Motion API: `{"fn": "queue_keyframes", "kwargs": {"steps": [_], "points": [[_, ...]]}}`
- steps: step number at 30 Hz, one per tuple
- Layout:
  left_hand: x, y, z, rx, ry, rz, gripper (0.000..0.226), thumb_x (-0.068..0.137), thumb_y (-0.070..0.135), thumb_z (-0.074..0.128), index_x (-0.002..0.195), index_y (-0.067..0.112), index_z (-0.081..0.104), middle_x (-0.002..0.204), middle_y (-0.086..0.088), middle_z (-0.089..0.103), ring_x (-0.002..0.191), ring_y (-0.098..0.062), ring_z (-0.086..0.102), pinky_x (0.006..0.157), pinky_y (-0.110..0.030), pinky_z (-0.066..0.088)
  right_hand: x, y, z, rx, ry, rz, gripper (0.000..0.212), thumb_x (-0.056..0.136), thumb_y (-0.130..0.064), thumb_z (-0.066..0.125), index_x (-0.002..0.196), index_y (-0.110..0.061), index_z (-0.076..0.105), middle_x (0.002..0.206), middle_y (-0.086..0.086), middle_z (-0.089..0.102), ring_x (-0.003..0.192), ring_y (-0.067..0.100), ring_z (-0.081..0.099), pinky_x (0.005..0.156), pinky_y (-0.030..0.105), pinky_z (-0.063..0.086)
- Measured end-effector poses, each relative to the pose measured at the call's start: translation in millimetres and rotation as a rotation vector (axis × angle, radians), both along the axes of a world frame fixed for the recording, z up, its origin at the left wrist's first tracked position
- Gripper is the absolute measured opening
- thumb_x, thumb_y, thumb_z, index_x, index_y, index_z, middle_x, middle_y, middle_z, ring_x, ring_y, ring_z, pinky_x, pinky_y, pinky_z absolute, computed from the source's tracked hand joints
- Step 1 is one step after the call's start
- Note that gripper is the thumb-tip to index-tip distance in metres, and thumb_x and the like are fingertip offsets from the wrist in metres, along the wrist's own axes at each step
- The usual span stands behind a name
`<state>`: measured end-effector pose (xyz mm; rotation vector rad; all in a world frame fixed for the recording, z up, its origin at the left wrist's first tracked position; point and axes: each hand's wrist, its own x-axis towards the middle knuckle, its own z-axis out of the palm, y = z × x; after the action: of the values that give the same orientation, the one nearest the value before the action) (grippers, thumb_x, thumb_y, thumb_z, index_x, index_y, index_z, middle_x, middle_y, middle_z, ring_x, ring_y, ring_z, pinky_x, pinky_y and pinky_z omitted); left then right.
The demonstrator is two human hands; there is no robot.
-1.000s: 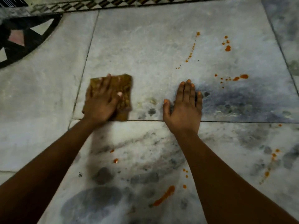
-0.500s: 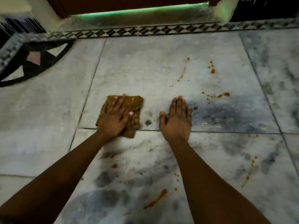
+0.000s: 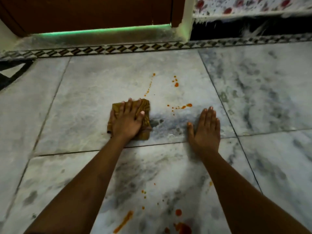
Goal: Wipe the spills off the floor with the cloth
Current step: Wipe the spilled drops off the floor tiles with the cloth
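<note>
A folded brown cloth (image 3: 146, 108) lies on the grey marble floor (image 3: 84, 102), and my left hand (image 3: 127, 119) presses flat on it with straight fingers. My right hand (image 3: 205, 129) rests flat on the bare floor to the right of the cloth, holding nothing. Orange-red drops (image 3: 176, 84) and a thin dotted trail (image 3: 149, 86) lie just beyond the cloth, and a splash (image 3: 186, 105) sits to its right. Nearer me are an orange streak (image 3: 125, 220) and a larger red blot (image 3: 183, 228).
A patterned tile border (image 3: 118, 48) runs along the far side, with a brown door (image 3: 87, 12) and a green-lit gap under it. At the far right hangs a flowered fabric (image 3: 253, 5) over a dark gap. A black inlay (image 3: 10, 73) is at the left.
The view has lifted and shifted, showing the door. My left hand has slid the cloth right toward the spills. My right hand now lies further to the right of the cloth.
</note>
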<state>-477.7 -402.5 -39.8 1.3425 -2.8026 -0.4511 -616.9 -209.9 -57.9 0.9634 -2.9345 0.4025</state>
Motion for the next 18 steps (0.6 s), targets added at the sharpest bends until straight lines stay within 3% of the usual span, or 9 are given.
{"fn": "queue_keyframes", "kwargs": {"steps": [10, 18], "points": [[-83, -74, -4, -0.059, 0.04, 0.067, 0.049, 0.099, 0.046, 0.024, 0.147, 0.039, 0.016, 0.159, 0.004, 0.009, 0.146, -0.02, 0.005, 0.115, -0.05, -0.002, -26, -23, -11, 0.009, -0.015, -0.044, 0.083, 0.086, -0.055, 0.015, 0.149, -0.001, 0.013, 0.157, 0.018, 0.01, 0.145, 0.027, 0.009, 0.116, 0.036, 0.0], [-158, -113, 15, 0.191, 0.208, 0.029, 0.046, 0.1, 0.048, 0.019, 0.146, 0.043, 0.017, 0.158, 0.008, 0.013, 0.146, -0.014, 0.004, 0.115, -0.045, -0.008, -25, -23, -11, -0.02, -0.024, -0.06, 0.083, 0.086, -0.056, 0.016, 0.148, -0.002, 0.016, 0.156, 0.017, 0.014, 0.145, 0.028, 0.013, 0.117, 0.038, 0.003]]}}
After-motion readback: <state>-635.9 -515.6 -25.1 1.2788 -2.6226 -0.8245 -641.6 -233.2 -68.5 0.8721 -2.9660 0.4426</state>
